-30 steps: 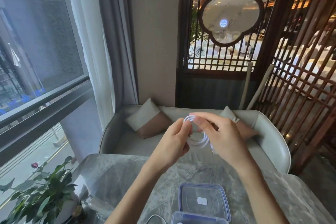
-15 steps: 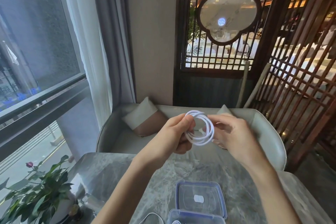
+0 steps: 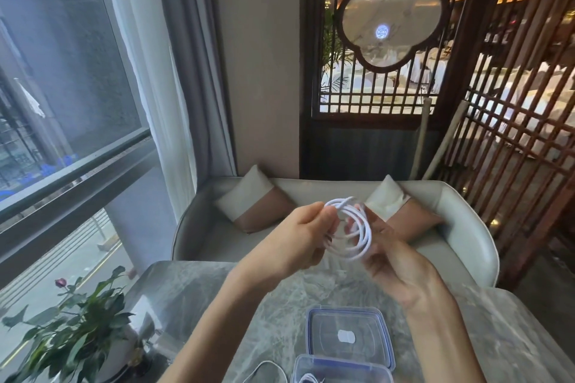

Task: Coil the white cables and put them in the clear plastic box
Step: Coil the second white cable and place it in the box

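Left hand (image 3: 298, 239) pinches the coiled white cable (image 3: 367, 239) at its top; right hand (image 3: 395, 261) curls fingers round the loops. Coil held above the table's (image 3: 217, 289) far edge. Clear plastic box (image 3: 339, 363) at near edge, lid (image 3: 368, 328) just beyond.

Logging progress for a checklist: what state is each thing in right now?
Coiled cable: wound in loops, held above the table.
Left hand: grips the coil's left side.
Right hand: holds its right side.
Box: open, white cable inside.
Lid: off, flat on the table.
Loose cable: lying loose on the table.
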A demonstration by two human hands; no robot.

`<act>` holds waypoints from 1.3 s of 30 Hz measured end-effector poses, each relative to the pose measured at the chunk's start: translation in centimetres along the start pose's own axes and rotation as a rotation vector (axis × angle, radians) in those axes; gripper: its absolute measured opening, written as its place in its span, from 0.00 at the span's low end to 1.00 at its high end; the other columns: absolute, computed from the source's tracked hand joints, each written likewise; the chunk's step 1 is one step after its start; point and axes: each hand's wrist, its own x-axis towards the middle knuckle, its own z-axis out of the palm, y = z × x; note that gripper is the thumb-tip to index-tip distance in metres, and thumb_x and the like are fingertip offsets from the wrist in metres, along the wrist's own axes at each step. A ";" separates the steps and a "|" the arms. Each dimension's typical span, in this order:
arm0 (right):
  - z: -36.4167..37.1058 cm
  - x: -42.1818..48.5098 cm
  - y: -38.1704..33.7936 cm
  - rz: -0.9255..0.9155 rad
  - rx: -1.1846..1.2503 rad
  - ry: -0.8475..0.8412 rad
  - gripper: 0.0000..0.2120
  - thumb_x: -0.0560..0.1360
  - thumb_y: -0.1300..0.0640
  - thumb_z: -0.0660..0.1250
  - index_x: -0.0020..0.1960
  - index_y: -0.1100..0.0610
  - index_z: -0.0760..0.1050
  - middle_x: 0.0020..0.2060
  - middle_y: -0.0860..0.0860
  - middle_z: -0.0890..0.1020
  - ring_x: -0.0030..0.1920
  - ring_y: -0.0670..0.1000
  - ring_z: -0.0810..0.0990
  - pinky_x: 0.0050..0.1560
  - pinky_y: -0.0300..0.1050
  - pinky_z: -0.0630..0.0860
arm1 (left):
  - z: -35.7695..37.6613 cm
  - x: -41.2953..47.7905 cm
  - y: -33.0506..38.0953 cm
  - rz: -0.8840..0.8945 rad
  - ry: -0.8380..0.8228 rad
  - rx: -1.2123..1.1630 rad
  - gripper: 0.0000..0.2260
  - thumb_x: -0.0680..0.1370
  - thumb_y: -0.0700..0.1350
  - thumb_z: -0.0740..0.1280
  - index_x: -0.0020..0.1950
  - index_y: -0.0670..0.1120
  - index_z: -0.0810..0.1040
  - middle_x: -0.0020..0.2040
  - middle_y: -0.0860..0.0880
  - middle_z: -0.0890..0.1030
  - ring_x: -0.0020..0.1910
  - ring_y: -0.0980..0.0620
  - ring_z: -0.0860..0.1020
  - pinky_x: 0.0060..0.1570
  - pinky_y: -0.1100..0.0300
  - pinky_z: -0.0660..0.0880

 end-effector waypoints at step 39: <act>3.4 -3.5 3.9 -0.313 -0.072 0.077 0.13 0.70 0.64 0.69 0.55 0.63 0.76 0.38 0.53 0.85 0.36 0.47 0.85 0.37 0.38 0.82 | 1.4 -2.3 -2.0 0.140 0.204 0.188 0.20 0.84 0.57 0.53 0.37 0.47 0.64 0.23 0.56 0.65 0.20 0.58 0.64 0.24 0.65 0.62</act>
